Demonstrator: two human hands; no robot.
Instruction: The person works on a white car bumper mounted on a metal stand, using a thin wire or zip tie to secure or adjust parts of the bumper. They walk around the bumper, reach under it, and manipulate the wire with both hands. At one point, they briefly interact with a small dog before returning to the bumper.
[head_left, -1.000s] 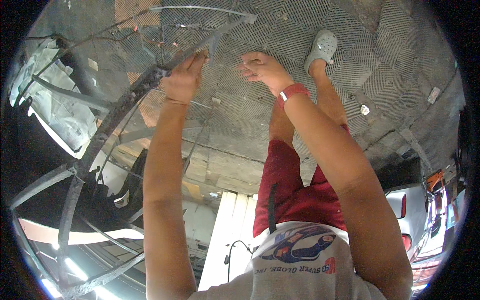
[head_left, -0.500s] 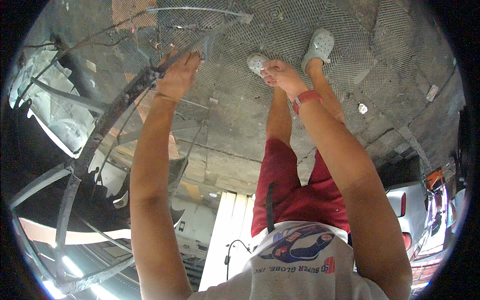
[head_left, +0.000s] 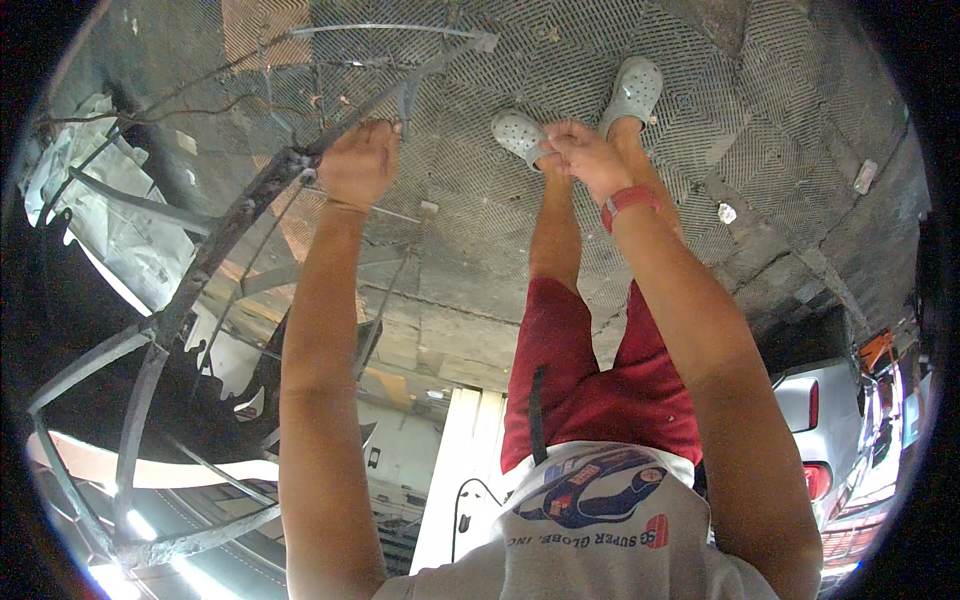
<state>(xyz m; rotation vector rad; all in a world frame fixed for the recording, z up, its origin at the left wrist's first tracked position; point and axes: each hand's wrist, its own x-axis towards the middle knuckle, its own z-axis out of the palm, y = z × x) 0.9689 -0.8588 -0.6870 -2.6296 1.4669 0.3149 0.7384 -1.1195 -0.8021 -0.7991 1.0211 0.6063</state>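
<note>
A grey metal tube frame (head_left: 245, 205) with worn, scuffed bars stands at my left. My left hand (head_left: 358, 168) is right against its slanting upper bar, near a joint, with the fingers curled in. Whether those fingers grip the bar or some small thing is hidden. Over to the right, my right hand (head_left: 588, 160) hangs in the air, apart from the frame, in front of my lower legs. Its fingertips are pinched together, and anything between them is too small to make out. A red watch (head_left: 630, 203) is on that wrist.
Patterned, worn floor tiles (head_left: 560, 60) lie under my grey clogs (head_left: 632, 92). At the left, a large black panel (head_left: 130, 390) and a crumpled translucent sheet (head_left: 120, 200) are beside the frame. A silver car (head_left: 830, 425) is at the lower right.
My left hand's fingers, stretched past the bar before, have drawn back and curled in beside it. My right hand has shifted slightly right and stays pinched.
</note>
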